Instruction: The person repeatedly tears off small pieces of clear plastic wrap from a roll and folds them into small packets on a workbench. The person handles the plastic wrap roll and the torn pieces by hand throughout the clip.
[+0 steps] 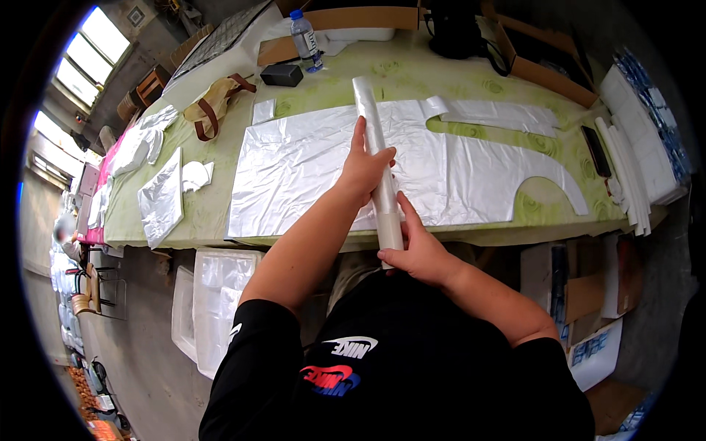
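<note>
My left hand (362, 167) is closed round the middle of a roll of pale, shiny plastic film (384, 202). Lower down, my right hand (421, 251) grips the same roll near its bare whitish tube end. The roll is held up at a slight tilt in front of me, its far end over the table. Beneath it lies a thin white plastic apron (294, 165), spread flat and wrinkled, with long curved straps reaching to the right. A small folded white piece (263, 111) lies at its upper left corner.
The table has a green patterned cloth (213, 224). On it are a water bottle (306, 42), a dark box (282, 75), a beige bag (213, 103), folded white plastic (162, 198), a phone (596, 151) and white strips (625, 176). Cardboard boxes (548, 62) stand behind; a clear bin (213, 294) sits below.
</note>
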A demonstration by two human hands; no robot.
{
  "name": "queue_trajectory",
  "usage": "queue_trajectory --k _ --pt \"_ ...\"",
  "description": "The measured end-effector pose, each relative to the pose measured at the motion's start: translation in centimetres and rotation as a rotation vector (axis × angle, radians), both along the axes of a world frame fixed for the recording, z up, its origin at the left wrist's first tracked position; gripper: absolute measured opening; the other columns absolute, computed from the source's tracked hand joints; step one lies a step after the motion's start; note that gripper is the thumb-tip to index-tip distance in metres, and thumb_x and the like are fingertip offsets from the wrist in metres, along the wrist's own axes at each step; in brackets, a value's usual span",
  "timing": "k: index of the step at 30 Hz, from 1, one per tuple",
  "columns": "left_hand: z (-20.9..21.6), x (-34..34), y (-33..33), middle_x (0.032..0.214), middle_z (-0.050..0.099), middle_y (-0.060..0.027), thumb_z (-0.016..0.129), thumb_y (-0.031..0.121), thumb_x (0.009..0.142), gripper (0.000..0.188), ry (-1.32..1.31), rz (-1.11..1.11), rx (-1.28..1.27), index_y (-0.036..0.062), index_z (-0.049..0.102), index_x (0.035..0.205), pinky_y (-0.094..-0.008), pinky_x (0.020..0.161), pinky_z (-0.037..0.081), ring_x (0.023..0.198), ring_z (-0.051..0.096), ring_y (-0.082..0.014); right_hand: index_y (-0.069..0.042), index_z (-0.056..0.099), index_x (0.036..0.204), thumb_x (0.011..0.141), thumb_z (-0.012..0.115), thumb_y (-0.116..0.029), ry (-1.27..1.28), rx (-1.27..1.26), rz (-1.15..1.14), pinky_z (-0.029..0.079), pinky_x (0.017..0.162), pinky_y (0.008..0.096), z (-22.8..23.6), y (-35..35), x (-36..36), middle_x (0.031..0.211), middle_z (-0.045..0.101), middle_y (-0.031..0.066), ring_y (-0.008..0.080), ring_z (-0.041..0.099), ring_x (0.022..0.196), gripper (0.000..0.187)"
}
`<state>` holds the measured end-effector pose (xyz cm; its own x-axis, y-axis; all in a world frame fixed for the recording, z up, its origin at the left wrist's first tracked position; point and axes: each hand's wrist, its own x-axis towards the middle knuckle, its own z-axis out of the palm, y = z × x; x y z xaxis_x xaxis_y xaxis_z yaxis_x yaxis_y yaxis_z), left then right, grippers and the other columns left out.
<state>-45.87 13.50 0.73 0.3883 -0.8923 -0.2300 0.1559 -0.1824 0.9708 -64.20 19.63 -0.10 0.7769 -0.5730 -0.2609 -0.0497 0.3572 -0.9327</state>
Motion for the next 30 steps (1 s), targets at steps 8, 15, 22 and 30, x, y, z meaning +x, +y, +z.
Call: queue_trajectory --k 8,15,22,30 --pt "-0.1 6.8 -7.7 0.115 0.058 -0.0128 0.064 0.004 0.094 0.084 0.16 0.256 -0.151 0.026 0.018 0.162 -0.0437 0.073 0.057 0.089 0.061 -0.0221 -0.006 0.018 0.16 0.082 0.067 -0.003 0.265 -0.068 0.153 0.052 0.089 0.0337 1.8 -1.4 -9.9 0.134 0.054 0.017 0.0204 0.061 0.108 0.093" --pt "-0.6 8.8 -6.0 0.126 0.059 -0.0132 0.064 0.018 0.099 0.07 0.422 0.044 -0.021 0.0106 0.028 0.159 -0.0452 0.081 0.056 0.1 0.063 -0.0252 -0.004 0.038 0.153 0.074 0.065 -0.004 0.231 -0.16 -0.116 0.036 0.111 0.0344 1.2 1.7 -19.7 0.142 0.052 0.0113 0.0199 0.05 0.131 0.083" --pt "-1.4 3.8 3.4 0.133 0.058 -0.0116 0.058 0.018 0.101 0.061 0.043 -0.286 0.139 0.0064 0.035 0.156 -0.0381 0.084 0.057 0.108 0.062 -0.0213 -0.005 0.05 0.144 0.087 0.07 -0.012 0.361 -0.808 -0.248 0.045 0.105 0.0362 0.4 -4.6 -14.1 0.135 0.06 0.0188 0.0281 0.06 0.122 0.061" --pt "-0.4 3.7 8.8 0.115 0.068 -0.0111 0.061 0.014 0.099 0.046 -0.026 -0.232 0.261 0.0028 0.054 0.143 -0.0309 0.085 0.056 0.098 0.066 -0.0154 -0.015 0.06 0.136 0.081 0.069 -0.019 0.529 -1.309 -0.052 0.052 0.085 0.0429 0.9 -9.5 -9.2 0.105 0.06 0.0119 0.0344 0.062 0.096 0.056"
